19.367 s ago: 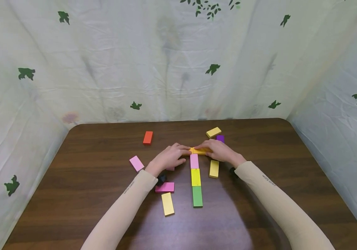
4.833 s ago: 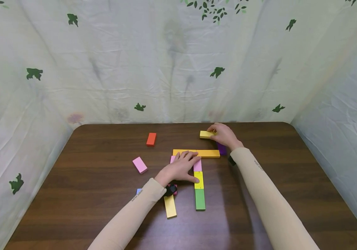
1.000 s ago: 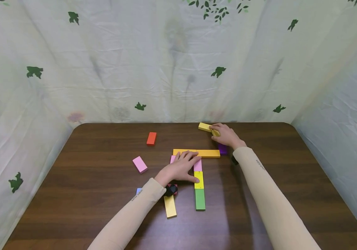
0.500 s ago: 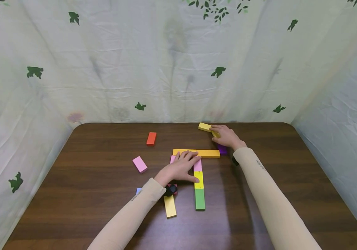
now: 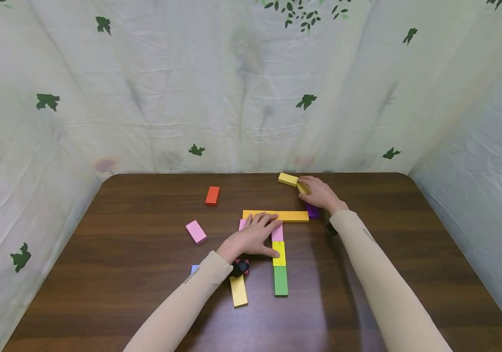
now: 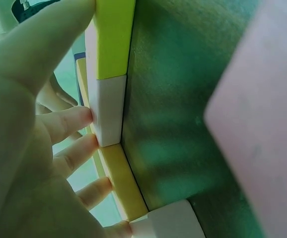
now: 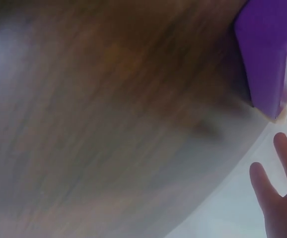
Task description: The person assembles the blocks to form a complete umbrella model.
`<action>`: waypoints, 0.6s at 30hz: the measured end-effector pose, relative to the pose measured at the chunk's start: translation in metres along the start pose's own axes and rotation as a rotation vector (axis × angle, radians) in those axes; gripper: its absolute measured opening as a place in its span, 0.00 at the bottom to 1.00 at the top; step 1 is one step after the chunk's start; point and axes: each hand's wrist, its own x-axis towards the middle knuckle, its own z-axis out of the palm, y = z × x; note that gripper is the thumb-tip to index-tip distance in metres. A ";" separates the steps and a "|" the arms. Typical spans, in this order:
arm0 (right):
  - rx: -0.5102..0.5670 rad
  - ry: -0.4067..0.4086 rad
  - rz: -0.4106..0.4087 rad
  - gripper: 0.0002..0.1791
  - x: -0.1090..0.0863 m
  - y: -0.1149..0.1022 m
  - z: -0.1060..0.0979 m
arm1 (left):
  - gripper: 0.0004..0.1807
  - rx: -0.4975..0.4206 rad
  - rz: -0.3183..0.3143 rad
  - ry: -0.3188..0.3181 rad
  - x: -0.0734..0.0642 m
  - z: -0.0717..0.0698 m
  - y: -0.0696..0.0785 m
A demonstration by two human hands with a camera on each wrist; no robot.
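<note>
In the head view my left hand (image 5: 252, 239) lies spread over the block layout, palm down. Its thumb touches the bright yellow block (image 5: 279, 253) and its straight fingers reach the pink block (image 5: 278, 232) and the orange blocks (image 5: 292, 216). The left wrist view shows these fingertips against the blocks' sides. At the far side, my right hand (image 5: 318, 192) has thumb and fingers either side of a pale yellow block (image 5: 303, 188), partly hidden. That block's far end meets another pale yellow block (image 5: 288, 179). A purple block (image 5: 312, 211) sits beneath the right wrist.
A green block (image 5: 280, 281) ends the column nearest me. Loose around lie a red block (image 5: 212, 195), a pink block (image 5: 196, 232), a pale yellow block (image 5: 239, 292) and a partly covered blue block (image 5: 195, 269). A white curtain (image 5: 167, 98) stands behind the table.
Since several seconds ago, a pale yellow block has gone to the far edge and a second one now adjoins it. In the last second the right fingers have shifted slightly; the left hand stays put.
</note>
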 end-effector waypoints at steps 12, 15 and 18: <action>0.033 0.000 -0.018 0.31 -0.004 0.005 0.002 | 0.47 -0.002 0.003 0.002 -0.001 0.000 0.000; 0.040 0.002 -0.017 0.31 -0.004 0.005 0.003 | 0.47 -0.005 0.002 0.001 -0.001 -0.001 0.000; 0.043 0.001 -0.013 0.31 -0.005 0.004 0.003 | 0.47 -0.009 0.000 0.000 -0.001 -0.001 0.000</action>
